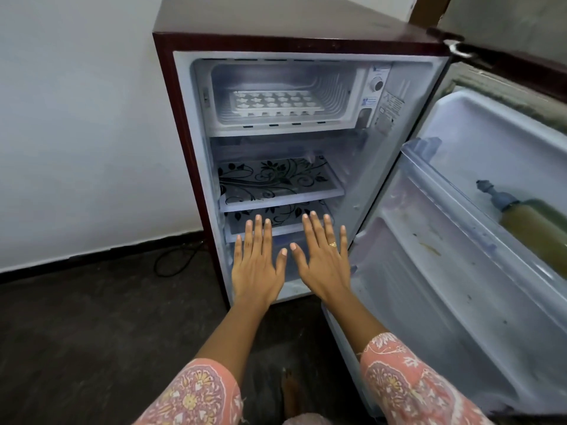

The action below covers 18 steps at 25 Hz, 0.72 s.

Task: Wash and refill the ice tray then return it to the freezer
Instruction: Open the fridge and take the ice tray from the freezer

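Ice tray (276, 104) in freezer (334, 87) (fridge (291, 26) open), dark floor (92, 332)

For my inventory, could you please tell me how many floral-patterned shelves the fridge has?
2: upper shelf mid-fridge; lower shelf just beneath, partly behind the hands. Another could be hidden lower.

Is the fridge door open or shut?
Open: the door swings wide to the right, showing the ice tray inside the freezer.

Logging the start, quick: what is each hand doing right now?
Left hand: open, fingers straight, holding nothing.
Right hand: open, fingers spread, holding nothing.
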Available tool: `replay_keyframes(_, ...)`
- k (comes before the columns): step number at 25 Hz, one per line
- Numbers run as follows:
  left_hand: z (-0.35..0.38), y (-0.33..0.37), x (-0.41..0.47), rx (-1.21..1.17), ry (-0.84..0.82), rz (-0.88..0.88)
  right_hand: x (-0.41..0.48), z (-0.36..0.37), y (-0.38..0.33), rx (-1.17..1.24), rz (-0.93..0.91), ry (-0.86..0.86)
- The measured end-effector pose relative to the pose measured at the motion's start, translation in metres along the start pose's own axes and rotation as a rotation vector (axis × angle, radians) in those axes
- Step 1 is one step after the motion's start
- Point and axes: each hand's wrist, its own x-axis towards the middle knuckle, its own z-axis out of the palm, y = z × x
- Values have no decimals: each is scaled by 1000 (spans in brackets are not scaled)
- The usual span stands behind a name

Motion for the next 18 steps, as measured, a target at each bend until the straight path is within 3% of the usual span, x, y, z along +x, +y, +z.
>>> replay_keyframes(7,6,-9,74,-6,30,-65,81,20,8,11,-23,63)
replay_keyframes(18,-18,-18,267,-44,147,-96,267,5,32,123,68,120)
